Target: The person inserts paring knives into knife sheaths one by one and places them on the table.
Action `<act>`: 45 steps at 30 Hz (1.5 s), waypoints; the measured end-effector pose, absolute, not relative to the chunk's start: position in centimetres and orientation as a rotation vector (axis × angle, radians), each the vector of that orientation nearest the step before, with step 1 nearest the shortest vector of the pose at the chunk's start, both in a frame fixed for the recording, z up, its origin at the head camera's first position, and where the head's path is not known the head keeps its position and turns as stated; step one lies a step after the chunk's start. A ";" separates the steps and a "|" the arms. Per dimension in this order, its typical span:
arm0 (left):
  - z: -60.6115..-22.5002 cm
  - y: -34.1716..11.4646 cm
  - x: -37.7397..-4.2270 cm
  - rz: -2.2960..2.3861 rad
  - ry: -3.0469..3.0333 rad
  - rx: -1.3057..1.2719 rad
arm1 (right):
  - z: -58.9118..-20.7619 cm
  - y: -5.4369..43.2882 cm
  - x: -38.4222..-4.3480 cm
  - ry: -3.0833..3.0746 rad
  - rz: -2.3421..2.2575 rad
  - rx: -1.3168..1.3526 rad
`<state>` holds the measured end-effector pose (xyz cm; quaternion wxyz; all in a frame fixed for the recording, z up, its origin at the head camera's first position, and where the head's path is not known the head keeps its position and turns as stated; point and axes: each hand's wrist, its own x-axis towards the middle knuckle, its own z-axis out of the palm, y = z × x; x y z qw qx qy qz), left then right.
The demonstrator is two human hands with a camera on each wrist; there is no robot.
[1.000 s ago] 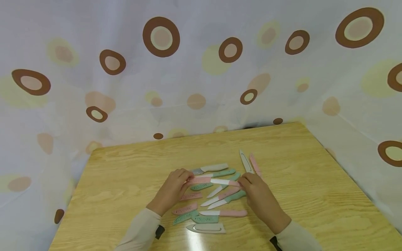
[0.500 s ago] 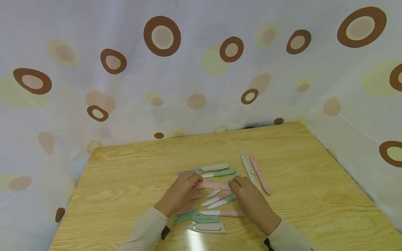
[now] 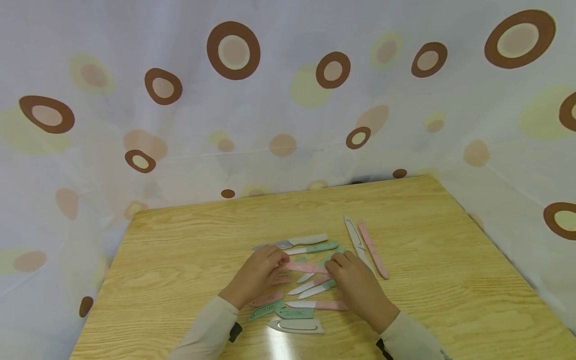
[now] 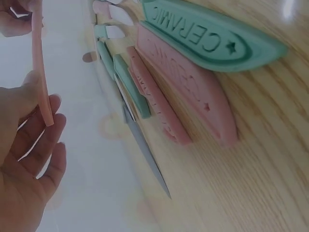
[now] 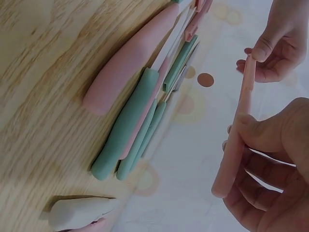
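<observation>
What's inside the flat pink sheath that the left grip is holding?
No blade shows: the smooth pink knife handle meets the flat pink sheath at a visible seam. Whatever lies inside is covered.

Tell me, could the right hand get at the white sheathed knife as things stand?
Probably yes, once it lets go: the right hand grips a pink sheathed knife. The white sheathed knife lies close beside that hand, with nothing seen lying across it.
</observation>
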<state>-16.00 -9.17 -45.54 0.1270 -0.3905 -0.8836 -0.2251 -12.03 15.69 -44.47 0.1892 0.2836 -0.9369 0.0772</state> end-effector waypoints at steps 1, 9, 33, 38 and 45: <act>-45.6 -9.3 -16.0 -0.673 -2.595 -1.116 | -44.4 15.8 -12.1 -2.642 0.205 0.795; -46.4 -11.0 -15.7 -0.726 -2.772 -0.900 | -43.9 18.0 -12.4 -2.718 0.288 0.649; -48.3 -12.1 -15.4 -0.558 -2.933 -0.892 | -46.2 26.5 -15.9 -3.065 0.765 -0.037; -48.2 -11.9 -15.3 -0.551 -2.924 -0.909 | -46.7 26.7 -16.0 -3.104 0.738 -0.061; -48.1 -11.9 -15.2 -0.551 -2.916 -0.927 | -47.3 26.8 -16.2 -3.107 0.688 -0.053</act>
